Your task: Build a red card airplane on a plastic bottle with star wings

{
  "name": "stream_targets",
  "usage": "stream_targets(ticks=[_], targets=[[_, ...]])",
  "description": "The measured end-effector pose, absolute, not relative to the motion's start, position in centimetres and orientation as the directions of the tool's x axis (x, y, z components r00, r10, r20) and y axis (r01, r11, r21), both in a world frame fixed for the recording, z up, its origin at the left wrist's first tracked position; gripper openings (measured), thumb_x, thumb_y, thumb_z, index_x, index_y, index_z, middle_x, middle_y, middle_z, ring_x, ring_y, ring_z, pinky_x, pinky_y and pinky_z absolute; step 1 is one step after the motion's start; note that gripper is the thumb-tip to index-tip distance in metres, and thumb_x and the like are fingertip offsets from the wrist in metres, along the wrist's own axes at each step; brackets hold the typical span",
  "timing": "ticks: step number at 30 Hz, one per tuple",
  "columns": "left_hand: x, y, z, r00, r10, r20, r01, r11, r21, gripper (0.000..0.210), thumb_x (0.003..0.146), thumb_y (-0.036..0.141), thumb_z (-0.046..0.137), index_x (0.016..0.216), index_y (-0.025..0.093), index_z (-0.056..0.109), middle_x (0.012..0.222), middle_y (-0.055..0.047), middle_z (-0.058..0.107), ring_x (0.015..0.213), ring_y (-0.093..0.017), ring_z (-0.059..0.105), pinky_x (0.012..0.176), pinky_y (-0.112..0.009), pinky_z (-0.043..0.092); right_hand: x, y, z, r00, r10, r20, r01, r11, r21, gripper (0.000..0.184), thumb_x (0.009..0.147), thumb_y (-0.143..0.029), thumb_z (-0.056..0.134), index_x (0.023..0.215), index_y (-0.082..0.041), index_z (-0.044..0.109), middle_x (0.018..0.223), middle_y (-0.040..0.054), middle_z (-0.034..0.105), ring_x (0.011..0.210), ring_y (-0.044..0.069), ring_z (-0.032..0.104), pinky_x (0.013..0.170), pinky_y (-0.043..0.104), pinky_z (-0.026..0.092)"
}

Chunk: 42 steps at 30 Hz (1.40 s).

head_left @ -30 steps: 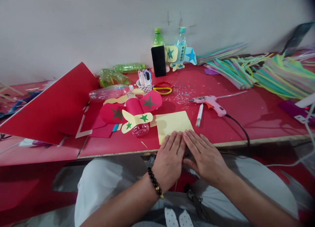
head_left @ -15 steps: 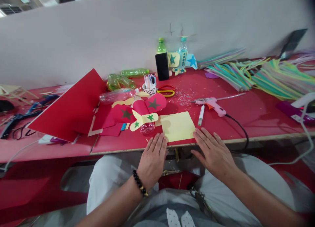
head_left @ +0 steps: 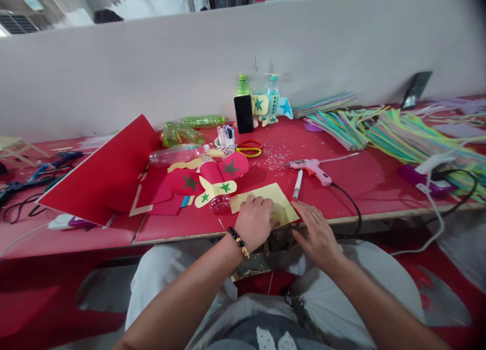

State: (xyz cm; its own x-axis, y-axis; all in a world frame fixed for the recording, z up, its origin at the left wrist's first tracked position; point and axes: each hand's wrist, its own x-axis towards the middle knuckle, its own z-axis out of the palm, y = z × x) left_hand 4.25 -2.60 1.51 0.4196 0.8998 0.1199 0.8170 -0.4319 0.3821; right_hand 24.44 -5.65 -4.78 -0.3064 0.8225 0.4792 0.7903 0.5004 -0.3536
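A sheet of pale yellow paper (head_left: 280, 194) lies askew at the front edge of the red table. My left hand (head_left: 255, 216), with a dark bead bracelet (head_left: 238, 242) at its wrist, rests palm down on the sheet, fingers bent and thumb apart; it covers part of the paper. Fingers stretched out, my right hand (head_left: 315, 233) is at the sheet's right corner. Left of the paper is a pink plastic bottle (head_left: 220, 203) wrapped in red paper, bearing red wings (head_left: 231, 166) with dark stars and a yellow tail piece (head_left: 215, 190) with green stars.
A white marker (head_left: 298, 184) and a pink glue gun (head_left: 312, 170) with its cord are to the right. Scissors (head_left: 249, 149), a pen cup (head_left: 225, 142) and a phone (head_left: 243, 114) stand or lie behind. Red board (head_left: 102, 172) leans at left; colourful strips (head_left: 341, 129) spread at right.
My left hand has moved right from the paper's left edge onto the sheet, its fingers now bent. The paper has turned askew. My right hand stays at the right corner; the view has shifted.
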Motion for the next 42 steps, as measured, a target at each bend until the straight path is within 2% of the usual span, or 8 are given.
stream_targets(ticks=[5,11,15,18,20,23,31,42], targets=[[4.2,-2.2,1.5,0.462,0.885,0.052,0.749,-0.421,0.512,0.009,0.077,0.021,0.069,0.077,0.018,0.062,0.081,-0.004,0.06,0.086,-0.024,0.054,0.08,-0.035,0.041,24.4,-5.5,-4.3,-0.263,0.847,0.462,0.708,0.495,-0.503,0.049,0.085,-0.02,0.057,0.133,-0.018,0.047,0.125,0.0126,0.061,0.12,0.028,0.051,0.103,0.048,0.042],[3.5,-3.7,2.6,0.469,0.883,0.003,0.587,-0.314,0.746,0.013,0.081,0.017,0.064,0.073,0.018,0.053,0.074,0.002,0.056,0.07,-0.014,0.051,0.065,-0.024,0.039,24.8,-6.1,-1.4,-0.169,0.936,0.31,0.536,0.351,-0.768,0.047,0.082,-0.029,0.067,0.127,-0.023,0.053,0.117,0.0089,0.064,0.111,0.025,0.058,0.096,0.041,0.048],[2.1,-6.4,4.1,0.469,0.882,-0.042,0.447,-0.196,0.872,0.019,0.088,0.028,0.058,0.077,0.018,0.047,0.071,0.004,0.05,0.063,-0.01,0.045,0.056,-0.02,0.036,24.9,-7.2,1.8,-0.261,0.931,0.256,0.343,0.337,-0.877,0.016,0.084,-0.03,0.066,0.1,-0.024,0.066,0.115,0.0076,0.063,0.119,0.025,0.054,0.1,0.039,0.044],[1.1,-8.1,5.7,0.479,0.871,-0.112,0.219,0.005,0.976,0.024,0.086,0.034,0.063,0.079,0.017,0.047,0.071,0.004,0.046,0.062,-0.008,0.041,0.054,-0.019,0.033,24.5,-8.0,4.5,-0.386,0.887,0.251,0.201,0.347,-0.916,0.007,0.088,-0.028,0.061,0.088,-0.022,0.065,0.098,0.0059,0.064,0.104,0.022,0.058,0.091,0.037,0.047],[0.8,-8.4,7.0,0.526,0.839,-0.139,0.069,0.121,0.99,0.026,0.082,0.035,0.068,0.081,0.016,0.05,0.071,0.004,0.046,0.062,-0.008,0.04,0.055,-0.02,0.032,24.0,-8.3,6.2,-0.46,0.866,0.197,0.198,0.316,-0.928,0.013,0.09,-0.029,0.059,0.081,-0.021,0.063,0.086,0.0035,0.061,0.087,0.018,0.059,0.079,0.032,0.047],[0.9,-7.7,8.5,0.584,0.807,-0.09,-0.068,0.159,0.985,0.024,0.083,0.034,0.067,0.088,0.015,0.054,0.075,0.002,0.049,0.065,-0.008,0.042,0.059,-0.02,0.033,23.0,-8.3,8.0,-0.533,0.844,0.058,0.256,0.226,-0.94,0.018,0.091,-0.033,0.057,0.079,-0.02,0.063,0.076,0.0001,0.055,0.071,0.013,0.052,0.063,0.026,0.041],[1.2,-6.1,8.4,0.527,0.848,-0.055,0.117,-0.009,0.993,0.024,0.085,0.038,0.063,0.078,0.016,0.059,0.066,0.004,0.046,0.058,-0.008,0.035,0.053,-0.021,0.026,21.2,-7.0,8.5,-0.529,0.844,-0.086,0.356,0.129,-0.925,0.031,0.09,-0.042,0.056,0.069,-0.018,0.054,0.062,-0.004,0.039,0.057,0.009,0.035,0.05,0.023,0.026],[1.1,-4.7,7.4,0.45,0.887,-0.106,0.071,0.083,0.994,0.022,0.084,0.036,0.063,0.075,0.016,0.058,0.061,0.006,0.044,0.05,-0.006,0.032,0.048,-0.019,0.026,20.0,-5.7,7.0,-0.444,0.894,-0.062,0.255,0.06,-0.965,0.038,0.089,-0.044,0.055,0.062,-0.018,0.05,0.059,-0.0046,0.032,0.054,0.009,0.029,0.049,0.025,0.022]])
